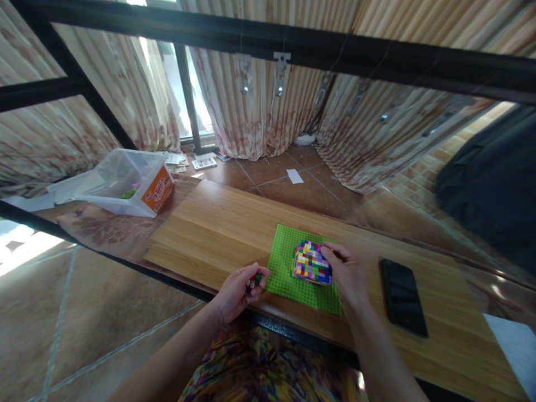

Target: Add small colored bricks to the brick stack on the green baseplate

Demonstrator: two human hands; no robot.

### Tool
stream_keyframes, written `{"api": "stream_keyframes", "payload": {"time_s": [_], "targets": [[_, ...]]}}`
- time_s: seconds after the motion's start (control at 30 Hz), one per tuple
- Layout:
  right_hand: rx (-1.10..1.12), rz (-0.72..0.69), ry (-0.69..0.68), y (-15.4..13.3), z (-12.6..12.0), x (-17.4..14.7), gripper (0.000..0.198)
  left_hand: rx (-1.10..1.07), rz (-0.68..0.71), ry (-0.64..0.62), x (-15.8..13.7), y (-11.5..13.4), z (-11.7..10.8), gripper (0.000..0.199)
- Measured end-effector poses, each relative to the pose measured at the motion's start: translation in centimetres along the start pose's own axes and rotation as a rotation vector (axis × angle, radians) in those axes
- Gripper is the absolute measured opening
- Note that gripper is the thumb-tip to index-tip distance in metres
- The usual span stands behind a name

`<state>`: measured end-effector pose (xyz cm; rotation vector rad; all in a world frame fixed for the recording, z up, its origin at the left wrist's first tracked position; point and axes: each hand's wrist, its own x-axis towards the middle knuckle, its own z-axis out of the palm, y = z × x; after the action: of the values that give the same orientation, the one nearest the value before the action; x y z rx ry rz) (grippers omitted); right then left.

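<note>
On the wooden board lies a green studded baseplate (280, 262), and a block of many-coloured toy bricks (310, 262) stands on it. My right hand (344, 272) is at the right side of this block, thumb and fingers pinched against its upper right edge. Whatever sits between those fingertips is too small or hidden to make out. Beside the baseplate's left edge, my left hand (244, 287) is half curled, palm up, around several small toy bricks (253, 282), dark and green among them.
A black phone (403, 297) lies right of the baseplate on the wooden board (226, 218). At the left stands a clear plastic bin (121, 184) with an orange label. White paper (513, 346) lies at the far right. A black metal bar (268, 36) crosses above.
</note>
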<state>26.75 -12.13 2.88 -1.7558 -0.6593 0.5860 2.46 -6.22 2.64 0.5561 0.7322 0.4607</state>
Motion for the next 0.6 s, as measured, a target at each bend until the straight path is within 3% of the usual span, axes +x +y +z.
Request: {"api": "stream_keyframes", "payload": {"time_s": [0.17,0.6], "targets": [[-0.021,0.002,-0.027,-0.1,-0.2,0.4,0.042,-0.014,0.003,-0.007,0.1,-0.1,0.0,0.02],[-0.112,-0.111,-0.019,-0.4,-0.2,1.1,0.041,0.072,0.033,-0.041,0.0,-0.5,-0.2,0.025]]}}
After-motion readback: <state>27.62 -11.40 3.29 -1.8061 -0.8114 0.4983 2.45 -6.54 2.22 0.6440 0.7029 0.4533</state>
